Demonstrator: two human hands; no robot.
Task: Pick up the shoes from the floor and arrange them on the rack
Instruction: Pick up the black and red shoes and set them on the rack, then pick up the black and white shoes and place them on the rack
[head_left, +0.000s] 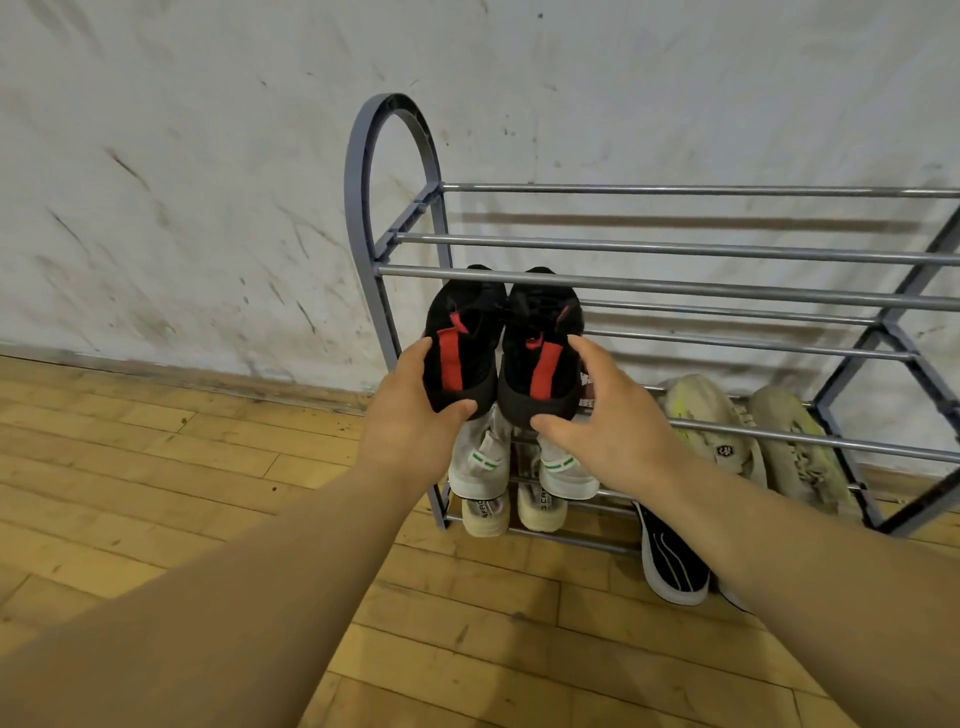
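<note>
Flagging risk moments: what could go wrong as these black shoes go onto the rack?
The rack has only spaced bars; the black shoes, held at the heels by the left hand and right hand, could tip through a gap onto the white shoes below. A dark shoe on the floor beside the rack might be stepped on.

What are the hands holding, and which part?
The left hand grips the left black-and-red shoe at its heel; the right hand grips the right black-and-red shoe at its heel.
</note>
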